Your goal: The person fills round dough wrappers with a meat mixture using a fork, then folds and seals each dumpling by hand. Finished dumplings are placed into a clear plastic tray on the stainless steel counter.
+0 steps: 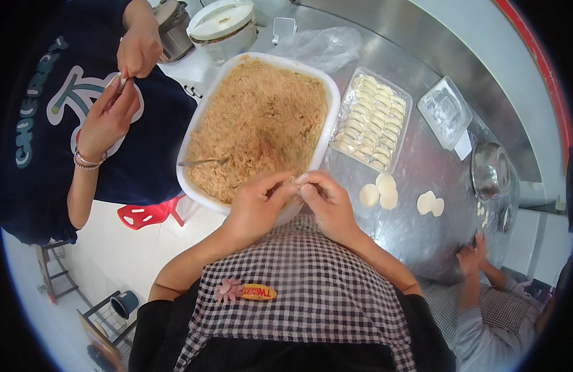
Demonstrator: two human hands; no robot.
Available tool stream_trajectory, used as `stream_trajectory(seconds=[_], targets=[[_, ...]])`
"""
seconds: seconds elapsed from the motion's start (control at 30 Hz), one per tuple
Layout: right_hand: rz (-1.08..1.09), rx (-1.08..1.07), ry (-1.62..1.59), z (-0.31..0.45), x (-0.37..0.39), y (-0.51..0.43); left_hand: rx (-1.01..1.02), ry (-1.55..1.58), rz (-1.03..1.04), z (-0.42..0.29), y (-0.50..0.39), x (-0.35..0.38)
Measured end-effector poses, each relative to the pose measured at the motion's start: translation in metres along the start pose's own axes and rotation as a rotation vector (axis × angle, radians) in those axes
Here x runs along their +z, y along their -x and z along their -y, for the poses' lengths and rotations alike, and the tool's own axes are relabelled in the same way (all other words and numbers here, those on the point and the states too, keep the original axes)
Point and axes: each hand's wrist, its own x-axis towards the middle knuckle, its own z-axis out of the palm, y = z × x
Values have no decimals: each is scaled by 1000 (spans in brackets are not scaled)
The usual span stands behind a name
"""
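My left hand (260, 204) and my right hand (327, 200) meet over the near edge of a white plastic tub (332, 111). Between their fingertips they pinch a small dumpling (295, 182), mostly covered by the fingers. Minced filling (258, 121) fills the tub, and a metal utensil (202, 162) rests in it at the left. Right of the tub, a clear plastic tray (404, 135) holds rows of folded dumplings (372, 118). Round dough wrappers (386, 186) lie in a small overlapping group near my right hand, with more wrappers (429, 203) further right.
At the left, a person's hands (112, 107) pinch a small pale piece. Another person's hands (472, 255) are at the metal table's (407, 242) right edge, near small dough pieces (482, 214). A steel bowl (491, 171), plastic container (445, 113), plastic bag (330, 44) and rice cooker (222, 30) stand around.
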Motion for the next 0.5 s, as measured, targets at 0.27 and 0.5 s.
stream_trajectory(seconds=[0.27,0.5], targets=[[46,129,110,13,0,1,163,-91,-62,-1,1,-1],[44,168,-49,10,3,6,237,-92,-74,1,1,-3]])
